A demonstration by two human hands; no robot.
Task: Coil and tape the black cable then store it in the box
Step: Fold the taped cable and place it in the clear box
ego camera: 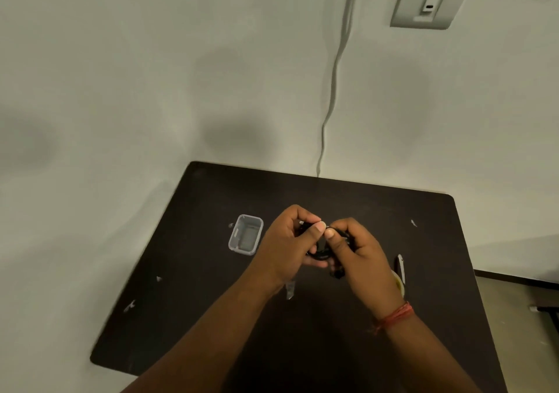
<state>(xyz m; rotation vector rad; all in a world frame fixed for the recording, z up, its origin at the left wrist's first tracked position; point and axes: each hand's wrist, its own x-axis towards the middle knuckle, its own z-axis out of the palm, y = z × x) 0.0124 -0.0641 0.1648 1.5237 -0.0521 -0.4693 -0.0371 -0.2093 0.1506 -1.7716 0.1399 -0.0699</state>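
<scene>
I'm seeing the clear box (245, 234) sitting open on the dark table (193, 302); just right, my left hand (287, 241) is pinching the black cable (322, 253) above the table, my right hand (354, 250) gripping its coil too.

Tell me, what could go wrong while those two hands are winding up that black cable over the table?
The black cable is pinched only between the left hand and right hand, above the dark table; a slip could let the loops spring open. The clear box looks small, so a loose coil might not fit. The tape roll lies partly behind the right wrist, easy to knock when reaching.
</scene>
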